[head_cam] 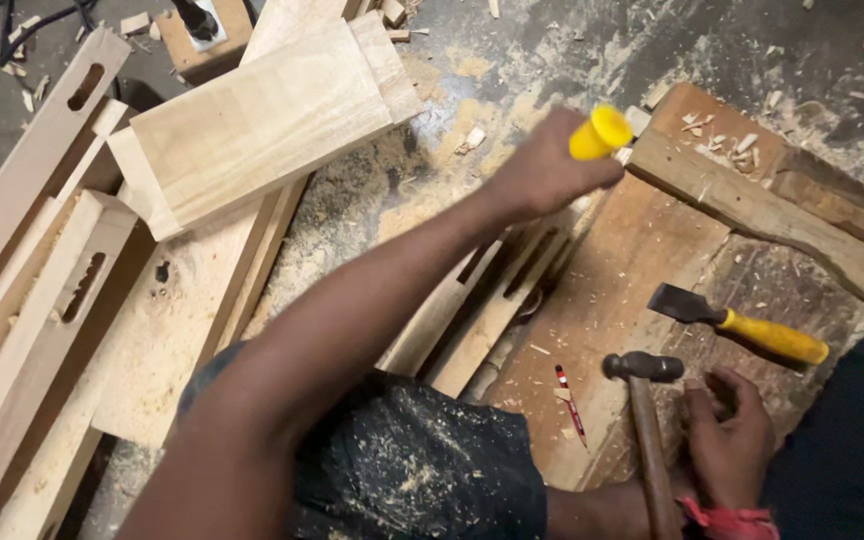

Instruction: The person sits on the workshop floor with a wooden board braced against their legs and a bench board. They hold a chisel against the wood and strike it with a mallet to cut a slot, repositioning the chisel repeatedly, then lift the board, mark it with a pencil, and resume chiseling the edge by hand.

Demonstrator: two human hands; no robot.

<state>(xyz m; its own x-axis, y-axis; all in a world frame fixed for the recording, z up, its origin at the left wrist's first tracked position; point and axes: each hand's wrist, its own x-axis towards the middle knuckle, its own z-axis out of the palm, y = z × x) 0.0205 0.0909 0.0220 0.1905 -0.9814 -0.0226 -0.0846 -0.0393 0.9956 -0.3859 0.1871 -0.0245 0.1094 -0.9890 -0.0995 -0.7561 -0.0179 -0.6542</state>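
Chisel handle (pixel 600 132), yellow, sticks out far of the clenched left hand (pixel 544 170); right hand (pixel 727 440) grasps the hammer (pixel 645 420) near right.

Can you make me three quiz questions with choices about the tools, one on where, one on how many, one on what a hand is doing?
1. Where does the loose chisel lie?
A. On the brown board
B. On the person's knee
C. Inside a slotted plank

2. How many yellow handles show?
A. One
B. Two
C. Four

3. What is the left hand doing?
A. Resting flat and open
B. Gripping a yellow-handled tool
C. Holding the red pencil

Answers:
1. A, it lies on the board, just beyond the hammer.
2. B, one is in the left hand and one is on the loose chisel.
3. B, its fingers are closed round the handle, while the right hand is by the hammer.
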